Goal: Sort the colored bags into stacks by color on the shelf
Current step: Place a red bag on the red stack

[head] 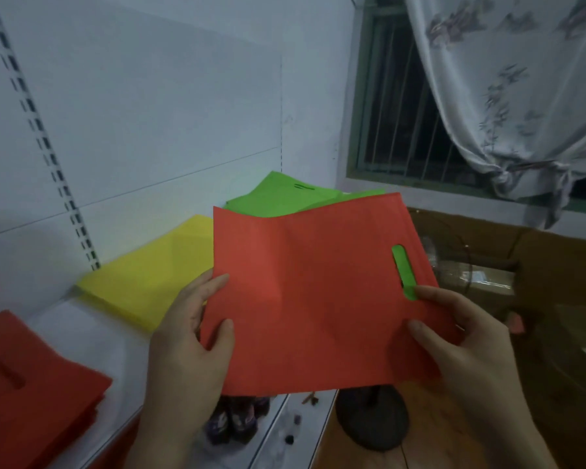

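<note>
Left hand [190,340] and right hand [460,343] pinch the red bag [311,299] between thumb and fingers (green shows through its handle slot), so next, I'd say, leftward onto the red stack [37,377].

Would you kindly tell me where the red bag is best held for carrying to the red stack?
By its side edges, coming in from left and right, as the left hand and right hand do, thumbs on the near face. The red bag is a thin, limp sheet, so a single hold would likely let it droop. The handle cutout near the right edge suits one hand.
</note>
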A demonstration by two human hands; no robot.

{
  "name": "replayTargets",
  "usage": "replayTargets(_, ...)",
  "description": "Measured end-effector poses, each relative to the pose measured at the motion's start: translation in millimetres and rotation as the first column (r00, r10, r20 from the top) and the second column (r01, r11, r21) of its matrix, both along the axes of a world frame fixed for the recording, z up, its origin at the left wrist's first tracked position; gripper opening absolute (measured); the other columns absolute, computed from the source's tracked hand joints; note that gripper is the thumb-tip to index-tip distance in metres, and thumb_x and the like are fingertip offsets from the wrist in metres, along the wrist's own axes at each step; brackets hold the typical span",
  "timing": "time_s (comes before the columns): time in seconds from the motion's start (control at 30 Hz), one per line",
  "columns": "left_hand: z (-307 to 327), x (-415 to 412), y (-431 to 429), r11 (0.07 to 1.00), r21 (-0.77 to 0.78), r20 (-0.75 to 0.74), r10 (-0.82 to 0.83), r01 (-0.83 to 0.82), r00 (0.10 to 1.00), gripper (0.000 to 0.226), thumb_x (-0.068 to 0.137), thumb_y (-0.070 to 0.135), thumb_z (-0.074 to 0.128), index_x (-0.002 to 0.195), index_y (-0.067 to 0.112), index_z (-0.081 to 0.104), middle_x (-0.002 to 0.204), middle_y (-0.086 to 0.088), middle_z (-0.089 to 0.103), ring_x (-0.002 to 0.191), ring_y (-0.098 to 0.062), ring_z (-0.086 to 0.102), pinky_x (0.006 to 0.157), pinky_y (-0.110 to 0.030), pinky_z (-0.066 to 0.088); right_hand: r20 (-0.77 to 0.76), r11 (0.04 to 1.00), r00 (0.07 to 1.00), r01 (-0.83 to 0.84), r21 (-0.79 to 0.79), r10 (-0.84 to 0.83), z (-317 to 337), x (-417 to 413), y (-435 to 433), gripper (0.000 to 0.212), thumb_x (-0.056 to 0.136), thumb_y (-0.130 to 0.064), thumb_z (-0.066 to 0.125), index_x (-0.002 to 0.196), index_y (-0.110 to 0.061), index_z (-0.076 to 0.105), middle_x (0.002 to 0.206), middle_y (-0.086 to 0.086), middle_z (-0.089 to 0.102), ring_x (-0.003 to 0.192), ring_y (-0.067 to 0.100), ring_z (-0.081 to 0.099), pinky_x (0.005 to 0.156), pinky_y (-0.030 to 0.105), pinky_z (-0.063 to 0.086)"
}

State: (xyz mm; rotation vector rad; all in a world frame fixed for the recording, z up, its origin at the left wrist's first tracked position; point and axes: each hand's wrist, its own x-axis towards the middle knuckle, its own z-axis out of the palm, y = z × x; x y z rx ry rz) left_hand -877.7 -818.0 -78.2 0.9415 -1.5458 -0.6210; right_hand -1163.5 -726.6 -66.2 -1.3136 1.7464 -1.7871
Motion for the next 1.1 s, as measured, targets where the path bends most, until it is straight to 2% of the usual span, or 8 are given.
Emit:
replayTargets(0.1, -2, -26, -35, 0.995, -0.051, 0.112, 0.097, -0.091, 0.989, 0.062, 0.079, -0.014, 0.067, 0.114, 0.037, 0.069, 0.139, 0.019, 0.054, 0.128, -0.007, 0.053, 0.106, -0.041, 0.045, 0.013, 0.999, 0.999, -0.035, -0.012, 0.035, -2, -25, -51, 0.045, 0.078, 0.005, 0.078, 0.104, -0.032, 0.073, 0.085, -0.012, 0.075, 0.072, 0.002, 0.07, 0.056, 0.016, 0.055)
replayTargets(0.23, -2, -68, -82, 0.975, -0.084, 0.189, 0.219, -0.206, 0.957, 0.054, 0.078, -0.01, 0.071, 0.105, 0.036, 0.072, 0.135, 0.024, 0.055, 0.124, 0.001, 0.054, 0.102, -0.031, 0.047, 0.011, 0.991, 0.991, -0.135, -0.001, 0.135, -8, -68, -133, 0.046, 0.08, 0.004, 0.077, 0.104, -0.035, 0.073, 0.089, -0.019, 0.073, 0.077, 0.005, 0.071, 0.061, 0.024, 0.06)
replayTargets(0.33, 2, -102, -124, 0.945, -0.102, 0.22, 0.326, -0.31, 0.92, 0.052, 0.078, -0.008, 0.071, 0.106, 0.036, 0.072, 0.127, 0.023, 0.057, 0.117, 0.003, 0.057, 0.096, -0.024, 0.047, -0.009, 0.977, 0.978, -0.211, -0.02, 0.21, -6, -106, -209, 0.047, 0.079, 0.006, 0.076, 0.107, -0.032, 0.073, 0.095, -0.012, 0.074, 0.079, 0.001, 0.07, 0.06, 0.017, 0.056)
replayTargets(0.53, 8, -157, -207, 0.878, -0.048, 0.258, 0.472, -0.476, 0.843, 0.048, 0.078, -0.002, 0.075, 0.104, 0.038, 0.071, 0.11, 0.022, 0.061, 0.105, 0.0, 0.061, 0.085, -0.037, 0.054, 0.01, 0.942, 0.942, -0.335, 0.012, 0.334, 3, -164, -358, 0.041, 0.08, 0.003, 0.077, 0.107, -0.028, 0.073, 0.101, 0.0, 0.073, 0.076, 0.009, 0.07, 0.057, 0.018, 0.055)
replayTargets(0.73, 13, -193, -269, 0.816, -0.007, 0.294, 0.554, -0.578, 0.779, 0.047, 0.078, -0.002, 0.073, 0.103, 0.038, 0.069, 0.106, 0.025, 0.063, 0.097, 0.0, 0.064, 0.085, -0.033, 0.056, -0.087, 0.919, 0.915, -0.391, 0.055, 0.395, 6, -183, -465, 0.04, 0.081, -0.002, 0.078, 0.11, -0.03, 0.073, 0.103, 0.001, 0.072, 0.084, 0.018, 0.071, 0.071, 0.037, 0.062)
replayTargets(0.87, 11, -202, -299, 0.768, 0.048, 0.342, 0.588, -0.638, 0.733, 0.053, 0.077, -0.001, 0.074, 0.095, 0.048, 0.062, 0.103, 0.018, 0.069, 0.093, -0.004, 0.067, 0.087, -0.037, 0.057, -0.171, 0.918, 0.902, -0.387, 0.086, 0.396, 8, -186, -514, 0.039, 0.082, -0.005, 0.077, 0.111, -0.032, 0.072, 0.104, 0.0, 0.072, 0.085, 0.016, 0.068, 0.065, 0.016, 0.055)
replayTargets(1.0, 9, -209, -316, 0.732, 0.042, 0.392, 0.614, -0.68, 0.685, 0.042, 0.077, 0.002, 0.076, 0.104, 0.033, 0.068, 0.103, 0.013, 0.068, 0.094, -0.011, 0.067, 0.088, -0.036, 0.056, -0.251, 0.918, 0.883, -0.376, 0.124, 0.396, 9, -182, -549, 0.041, 0.079, -0.008, 0.077, 0.109, -0.034, 0.072, 0.107, -0.002, 0.073, 0.091, 0.017, 0.068, 0.079, 0.033, 0.059)
replayTargets(1.1, 10, -213, -326, 0.71, 0.041, 0.47, 0.607, -0.703, 0.641, 0.031, 0.08, 0.013, 0.077, 0.11, 0.019, 0.07, 0.105, 0.011, 0.065, 0.097, -0.011, 0.063, 0.088, -0.021, 0.045, -0.31, 0.917, 0.863, -0.368, 0.156, 0.399, 10, -178, -564, 0.04, 0.082, -0.006, 0.073, 0.116, -0.027, 0.072, 0.112, 0.001, 0.072, 0.089, 0.015, 0.066, 0.071, 0.02, 0.05)
